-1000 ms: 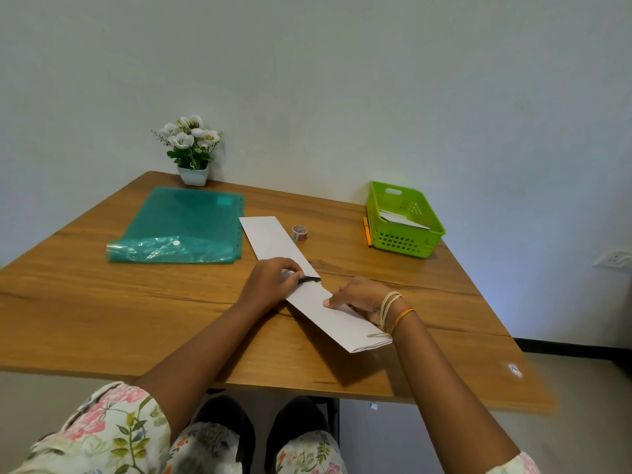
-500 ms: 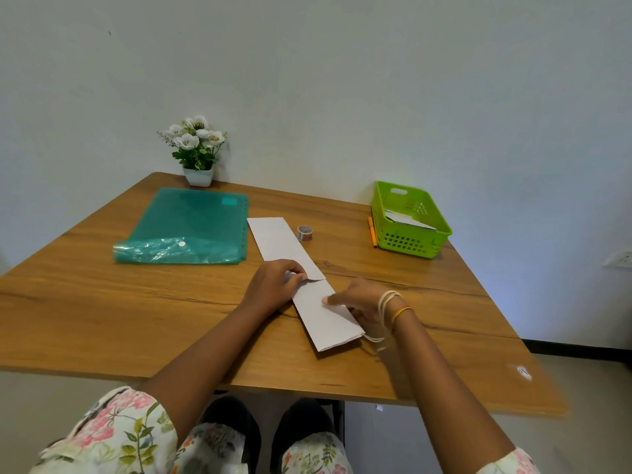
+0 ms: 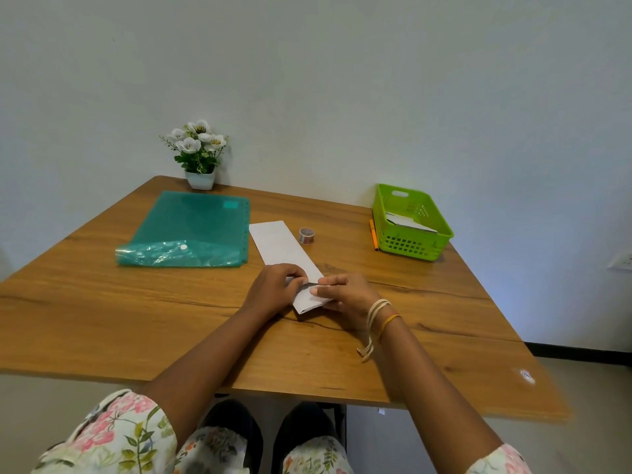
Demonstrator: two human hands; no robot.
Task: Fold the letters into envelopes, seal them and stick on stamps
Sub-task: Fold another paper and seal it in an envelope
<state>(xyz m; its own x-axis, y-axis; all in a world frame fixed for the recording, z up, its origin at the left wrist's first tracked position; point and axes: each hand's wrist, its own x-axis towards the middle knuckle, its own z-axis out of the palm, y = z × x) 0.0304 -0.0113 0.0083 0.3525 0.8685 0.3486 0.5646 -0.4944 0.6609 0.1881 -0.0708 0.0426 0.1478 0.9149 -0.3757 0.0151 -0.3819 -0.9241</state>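
White paper, a long folded letter [image 3: 278, 246], lies at a slant in the middle of the wooden tabletop [image 3: 102, 302], its near end doubled up and back onto the strip. The left hand [image 3: 273, 289] presses on it with fingers curled, while the right hand [image 3: 345, 292] pinches the folded-over end between thumb and fingers. Just beside the far end stands a small roll of tape [image 3: 306, 235]. A green basket [image 3: 412, 223] holding papers sits at the right, an orange pen [image 3: 373, 235] touching its side.
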